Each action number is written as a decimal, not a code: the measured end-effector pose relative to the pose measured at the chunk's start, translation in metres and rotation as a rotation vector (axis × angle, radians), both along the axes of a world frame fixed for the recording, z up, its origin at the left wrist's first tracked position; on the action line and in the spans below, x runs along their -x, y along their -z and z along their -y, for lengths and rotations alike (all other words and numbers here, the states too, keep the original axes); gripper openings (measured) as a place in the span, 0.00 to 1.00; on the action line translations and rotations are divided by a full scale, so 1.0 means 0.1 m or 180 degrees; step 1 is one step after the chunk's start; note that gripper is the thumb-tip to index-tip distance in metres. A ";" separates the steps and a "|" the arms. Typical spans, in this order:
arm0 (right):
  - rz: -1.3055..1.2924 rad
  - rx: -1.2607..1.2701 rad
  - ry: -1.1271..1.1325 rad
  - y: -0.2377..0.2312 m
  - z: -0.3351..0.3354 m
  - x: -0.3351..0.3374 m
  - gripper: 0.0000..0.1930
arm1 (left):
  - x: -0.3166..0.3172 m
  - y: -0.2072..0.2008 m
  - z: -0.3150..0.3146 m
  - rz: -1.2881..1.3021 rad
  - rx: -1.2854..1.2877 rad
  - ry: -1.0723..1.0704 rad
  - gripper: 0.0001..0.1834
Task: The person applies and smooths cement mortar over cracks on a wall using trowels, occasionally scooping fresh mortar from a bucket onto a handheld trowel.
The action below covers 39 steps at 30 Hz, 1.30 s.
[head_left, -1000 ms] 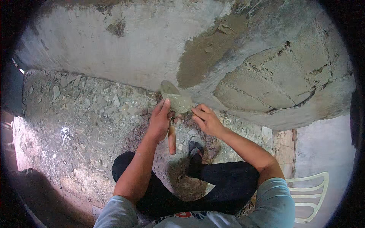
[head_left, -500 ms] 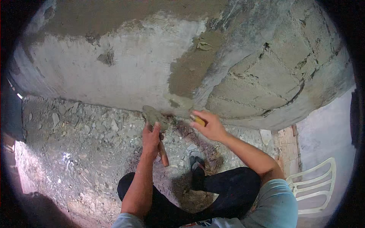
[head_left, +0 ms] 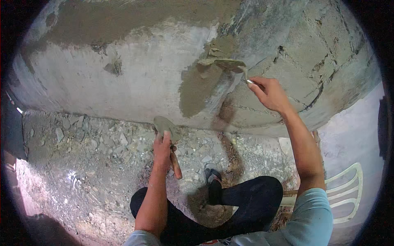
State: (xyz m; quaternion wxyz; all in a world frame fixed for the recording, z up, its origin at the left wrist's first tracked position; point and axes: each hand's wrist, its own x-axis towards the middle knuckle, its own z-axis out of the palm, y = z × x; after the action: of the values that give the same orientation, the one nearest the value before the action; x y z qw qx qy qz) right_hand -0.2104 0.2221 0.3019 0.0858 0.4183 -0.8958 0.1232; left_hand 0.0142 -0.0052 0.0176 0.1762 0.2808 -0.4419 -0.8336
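Note:
My right hand (head_left: 269, 93) is wrapped round the handle of a pointing trowel (head_left: 232, 64), raised to the wall. Its mortar-smeared blade lies along the upper part of a darker wet mortar patch (head_left: 197, 92); whether it presses on the surface I cannot tell. Low in front of the wall, my left hand (head_left: 162, 148) grips a second trowel (head_left: 176, 165) near its neck. That one's wooden handle hangs down toward me, and its rounded grey blade points at the wall's foot. A raised lump of mortar (head_left: 215, 52) sticks out just above the right trowel's blade.
The wall (head_left: 139, 78) has pale bare plaster, and a rough cracked area (head_left: 303, 78) on the right. Rubble (head_left: 94, 137) covers the floor along its foot. My sandalled foot (head_left: 212, 174) stands between. A white plastic chair (head_left: 347, 192) is at the right.
My right hand has swung up and to the right from beside the left trowel, bringing its trowel onto the wet patch. The left hand and its trowel have hardly moved.

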 end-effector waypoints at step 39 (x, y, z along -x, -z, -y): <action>-0.0637 0.0500 -0.0121 -0.20 0.13 0.06 0.16 | -0.06 0.07 0.14 -0.0384 -0.0457 -0.0040 0.28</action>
State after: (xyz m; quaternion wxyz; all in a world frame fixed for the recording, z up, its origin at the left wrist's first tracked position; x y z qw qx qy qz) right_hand -0.2165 0.2090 0.3215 0.2049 0.4374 -0.8623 0.1523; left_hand 0.0202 -0.0188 0.0109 0.1871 0.2448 -0.3679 -0.8773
